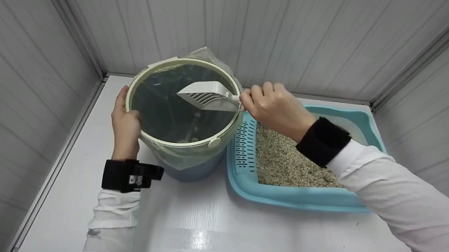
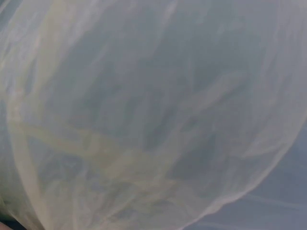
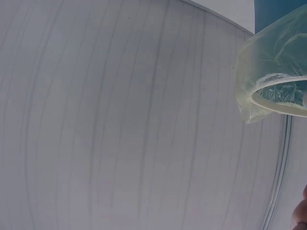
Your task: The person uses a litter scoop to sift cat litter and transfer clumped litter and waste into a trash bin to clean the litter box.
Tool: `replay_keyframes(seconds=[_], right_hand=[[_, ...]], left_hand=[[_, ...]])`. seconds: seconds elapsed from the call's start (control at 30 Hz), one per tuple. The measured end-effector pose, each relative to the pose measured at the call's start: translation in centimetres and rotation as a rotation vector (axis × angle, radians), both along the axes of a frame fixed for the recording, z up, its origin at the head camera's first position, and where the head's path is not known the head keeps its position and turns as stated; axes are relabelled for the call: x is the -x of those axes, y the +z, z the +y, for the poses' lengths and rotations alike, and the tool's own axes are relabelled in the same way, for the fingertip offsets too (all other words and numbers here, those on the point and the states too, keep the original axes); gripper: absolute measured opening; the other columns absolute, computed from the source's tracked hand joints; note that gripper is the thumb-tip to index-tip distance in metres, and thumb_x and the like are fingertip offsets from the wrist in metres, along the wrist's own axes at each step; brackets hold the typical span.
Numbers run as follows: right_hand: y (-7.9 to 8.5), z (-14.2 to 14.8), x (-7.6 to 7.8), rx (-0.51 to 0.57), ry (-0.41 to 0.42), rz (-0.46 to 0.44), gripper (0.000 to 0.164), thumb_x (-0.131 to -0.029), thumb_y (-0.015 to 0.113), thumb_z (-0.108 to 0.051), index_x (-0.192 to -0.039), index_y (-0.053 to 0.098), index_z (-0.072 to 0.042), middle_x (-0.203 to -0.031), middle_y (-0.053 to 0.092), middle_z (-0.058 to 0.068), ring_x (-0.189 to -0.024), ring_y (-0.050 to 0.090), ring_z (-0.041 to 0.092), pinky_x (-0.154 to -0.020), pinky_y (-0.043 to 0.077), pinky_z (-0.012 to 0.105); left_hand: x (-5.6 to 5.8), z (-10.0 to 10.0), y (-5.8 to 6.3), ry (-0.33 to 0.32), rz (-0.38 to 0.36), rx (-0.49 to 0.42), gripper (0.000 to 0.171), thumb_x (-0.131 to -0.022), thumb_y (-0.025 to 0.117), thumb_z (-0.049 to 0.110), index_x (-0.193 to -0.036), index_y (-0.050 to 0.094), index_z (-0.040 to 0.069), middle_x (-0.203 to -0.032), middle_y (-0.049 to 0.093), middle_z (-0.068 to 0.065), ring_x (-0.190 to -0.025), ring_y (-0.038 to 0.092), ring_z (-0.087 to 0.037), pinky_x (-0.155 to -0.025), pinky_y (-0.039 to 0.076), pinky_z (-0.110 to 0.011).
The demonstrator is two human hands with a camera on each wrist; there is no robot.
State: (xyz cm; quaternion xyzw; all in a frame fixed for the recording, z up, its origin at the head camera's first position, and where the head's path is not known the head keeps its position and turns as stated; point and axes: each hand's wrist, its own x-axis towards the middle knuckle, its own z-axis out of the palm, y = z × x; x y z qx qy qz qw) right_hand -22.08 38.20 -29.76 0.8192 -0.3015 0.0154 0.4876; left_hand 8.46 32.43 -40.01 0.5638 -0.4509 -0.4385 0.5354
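My right hand grips the handle of a white slotted litter scoop. The scoop's head is tilted over the mouth of a round trash bin, inside the pale rim. A thin, translucent yellowish bag lines this bin and folds down over its outside. At the rim's left side, my left hand holds the bin, thumb at the edge and fingers along the outer wall. Dark shadow covers much of the bin's inside; small pale bits show near the bottom. The scoop is out of sight in both wrist views.
Right of the bin stands a light blue litter box with tan granular litter and a perforated left ledge. Both stand on a white table, enclosed by grey panelled walls. A few crumbs dot the table at the right.
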Motion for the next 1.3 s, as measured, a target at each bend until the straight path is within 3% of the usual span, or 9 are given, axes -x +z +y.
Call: replay_keyframes(seconds=[0.17, 0.4, 0.7, 0.83, 1.13, 1.3], right_hand=[[0.1, 0.0, 0.6, -0.026, 0.018, -0.1, 0.027, -0.095, 0.033, -0.013, -0.08, 0.053, -0.003, -0.056, 0.041, 0.002, -0.042, 0.029, 0.012, -0.037, 0.022, 0.023], [-0.1, 0.0, 2.2, -0.171, -0.017, -0.387, 0.026, -0.088, 0.046, -0.02, -0.066, 0.042, -0.008, -0.05, 0.032, -0.001, -0.039, 0.024, 0.011, -0.034, 0.018, 0.023], [-0.7, 0.7, 6.1, -0.266, -0.157, -0.516, 0.032, -0.091, 0.043, -0.032, -0.072, 0.044, -0.007, -0.049, 0.035, -0.002, -0.037, 0.026, 0.011, -0.032, 0.02, 0.025], [-1.5, 1.6, 7.7, -0.331, -0.315, -0.578, 0.037, -0.092, 0.039, -0.038, -0.073, 0.043, -0.006, -0.048, 0.034, -0.001, -0.037, 0.029, 0.014, -0.032, 0.021, 0.027], [-4.5, 3.5, 10.7, -0.637, -0.756, -0.75, 0.046, -0.093, 0.03, -0.045, -0.076, 0.046, -0.005, -0.055, 0.042, 0.005, -0.042, 0.041, 0.02, -0.035, 0.031, 0.031], [-6.4, 3.6, 12.3, -0.811, -0.894, -0.772, 0.046, -0.094, 0.028, -0.043, -0.07, 0.049, -0.01, -0.056, 0.042, 0.003, -0.046, 0.04, 0.018, -0.039, 0.031, 0.03]], left_hand=[[-0.1, 0.0, -0.1, 0.006, -0.023, 0.013, 0.074, -0.079, 0.027, -0.012, -0.142, 0.021, 0.026, -0.146, 0.022, 0.007, -0.133, 0.018, -0.009, -0.108, 0.018, -0.03], [-0.2, 0.1, -0.2, 0.003, -0.024, 0.026, 0.073, -0.079, 0.026, -0.012, -0.142, 0.02, 0.026, -0.146, 0.022, 0.007, -0.133, 0.019, -0.009, -0.108, 0.019, -0.03], [-0.3, 0.3, 0.0, -0.008, -0.011, 0.025, 0.073, -0.08, 0.025, -0.012, -0.142, 0.02, 0.026, -0.146, 0.021, 0.007, -0.133, 0.019, -0.009, -0.108, 0.019, -0.03], [-0.4, 0.3, 0.1, -0.009, -0.013, 0.019, 0.073, -0.08, 0.026, -0.012, -0.142, 0.02, 0.026, -0.146, 0.021, 0.007, -0.133, 0.018, -0.009, -0.108, 0.018, -0.029], [-0.6, 0.4, 0.1, 0.005, -0.013, 0.007, 0.075, -0.078, 0.026, -0.012, -0.141, 0.021, 0.028, -0.146, 0.022, 0.008, -0.134, 0.018, -0.011, -0.108, 0.019, -0.033], [-0.6, 0.4, 0.1, 0.006, -0.019, 0.01, 0.076, -0.077, 0.026, -0.013, -0.141, 0.021, 0.028, -0.146, 0.021, 0.008, -0.134, 0.018, -0.011, -0.108, 0.018, -0.033]])
